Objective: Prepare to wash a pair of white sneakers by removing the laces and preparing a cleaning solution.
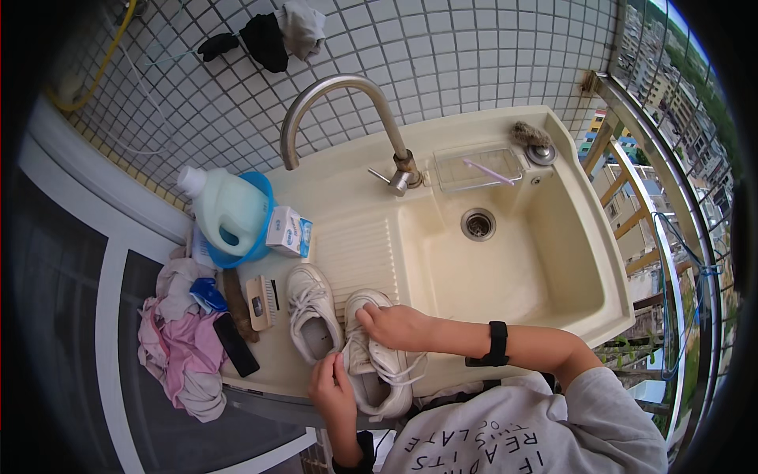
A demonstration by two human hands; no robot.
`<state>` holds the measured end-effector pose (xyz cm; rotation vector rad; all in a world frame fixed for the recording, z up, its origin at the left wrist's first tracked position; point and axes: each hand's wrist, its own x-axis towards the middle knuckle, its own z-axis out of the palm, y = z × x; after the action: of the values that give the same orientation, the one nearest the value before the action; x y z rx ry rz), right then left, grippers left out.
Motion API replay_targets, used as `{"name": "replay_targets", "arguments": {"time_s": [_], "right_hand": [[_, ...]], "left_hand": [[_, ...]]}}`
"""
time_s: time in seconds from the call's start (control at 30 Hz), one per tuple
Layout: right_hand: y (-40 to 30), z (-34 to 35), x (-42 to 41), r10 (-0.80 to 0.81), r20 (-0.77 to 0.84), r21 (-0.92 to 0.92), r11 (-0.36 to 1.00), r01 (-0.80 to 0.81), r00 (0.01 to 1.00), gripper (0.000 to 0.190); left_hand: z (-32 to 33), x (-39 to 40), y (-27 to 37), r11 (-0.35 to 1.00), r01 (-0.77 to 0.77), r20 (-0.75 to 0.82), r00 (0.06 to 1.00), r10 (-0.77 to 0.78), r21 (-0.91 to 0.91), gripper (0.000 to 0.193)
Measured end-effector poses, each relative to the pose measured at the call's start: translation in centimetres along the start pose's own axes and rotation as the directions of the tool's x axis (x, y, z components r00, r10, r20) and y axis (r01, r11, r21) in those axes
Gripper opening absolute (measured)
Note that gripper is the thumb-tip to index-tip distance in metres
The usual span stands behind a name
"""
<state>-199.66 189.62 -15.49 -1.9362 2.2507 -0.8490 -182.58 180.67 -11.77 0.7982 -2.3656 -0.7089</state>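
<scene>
Two white lace-up sneakers stand side by side on the sink's ribbed drainboard (364,249), toes towards the wall. Over the front of the right sneaker (394,403), my right hand (394,326) is bent, with its fingers curled at the upper laces; the fingertips are partly hidden. Loose white lace (402,376) hangs across that shoe's opening on the right. My left hand (333,385) is at the left side of the same shoe, thumb and forefinger close together; whether lace is between them cannot be made out. The left sneaker (311,296) is laced and sits just beyond it.
A scrubbing brush (259,303), a dark phone (235,345) and crumpled pink and pale cloth (192,343) lie left. Behind are a detergent jug (231,204) in a blue basin (263,183) and a small box (288,232). A faucet (343,83) arches near the basin (485,272); metal railing (669,148) borders the right.
</scene>
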Motion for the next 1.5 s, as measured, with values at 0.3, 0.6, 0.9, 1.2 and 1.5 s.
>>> {"name": "replay_targets", "arguments": {"time_s": [0.3, 0.6, 0.9, 1.2, 1.5], "right_hand": [[1.7, -1.3, 1.7, -0.039, 0.271, 0.158, 0.987, -0.005, 0.962, 0.025], [0.7, -2.4, 1.0, 0.190, 0.251, 0.275, 0.926, -0.258, 0.949, 0.040], [2.0, -1.4, 0.7, -0.024, 0.114, 0.175, 0.985, 0.004, 0.993, 0.026], [4.4, -2.5, 1.9, -0.325, 0.084, -0.208, 0.919, 0.335, 0.942, 0.014], [6.0, -3.5, 0.5, 0.124, 0.088, -0.122, 0.986, -0.113, 0.988, 0.023]], "left_hand": [[-0.4, 0.3, 1.0, 0.997, -0.056, 0.048, 0.997, 0.053, 0.048, 0.010], [-0.4, 1.1, 4.9, 0.989, -0.103, 0.032, 0.994, 0.101, 0.102, 0.029], [2.0, 0.9, 5.0, 0.895, -0.170, 0.237, 0.969, 0.075, 0.412, 0.034], [1.2, 1.9, 4.7, 0.929, -0.222, 0.310, 0.942, 0.126, 0.297, 0.027], [2.8, 3.0, 4.7, 0.977, -0.212, 0.364, 0.910, 0.199, -0.004, 0.038]]}}
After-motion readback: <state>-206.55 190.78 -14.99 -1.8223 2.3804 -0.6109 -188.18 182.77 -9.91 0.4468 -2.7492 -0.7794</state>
